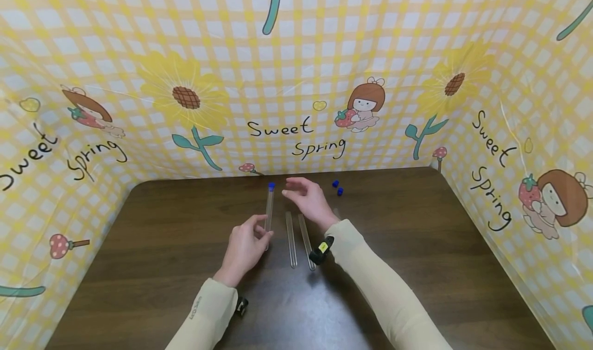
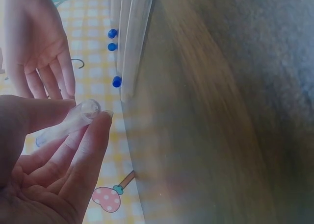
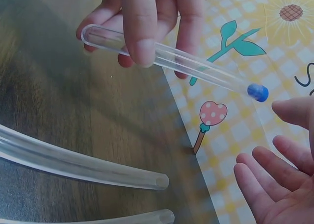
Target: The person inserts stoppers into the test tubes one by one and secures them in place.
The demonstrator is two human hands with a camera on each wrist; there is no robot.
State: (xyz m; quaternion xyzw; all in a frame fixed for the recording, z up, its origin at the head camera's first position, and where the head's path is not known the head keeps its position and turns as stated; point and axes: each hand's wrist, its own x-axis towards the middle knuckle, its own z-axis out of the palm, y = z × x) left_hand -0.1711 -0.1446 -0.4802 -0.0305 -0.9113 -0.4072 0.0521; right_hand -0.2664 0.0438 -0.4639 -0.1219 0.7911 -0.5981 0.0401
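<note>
Capped tube [image 3: 201, 64] pinched in left grip [image 1: 244, 244]; right grip [image 1: 309, 199] loosely spread, empty, near blue cap [image 3: 258, 92].

Held tube [image 3: 211, 74]: clear and colourless, smooth, glossy wall; glass or rigid plastic, cannot be determined. Its blue stopper [image 3: 258, 92]: plastic in appearance, smooth, low sheen. Lying tubes [image 1: 291, 239], mid-worktop: same clear, glossy finish. Loose blue caps [image 1: 340, 191], near the far edge: plastic in appearance; finish too small to grade. Worktop [image 1: 139, 237]: dark wood grain, smooth, satin, with a glossy reflection toward the near edge. Backdrop [image 1: 259, 82], beyond the far edge: thin printed sheeting, lightly creased; cloth or plastic undetermined. Sleeves [image 1: 380, 288]: matt cloth.
</note>
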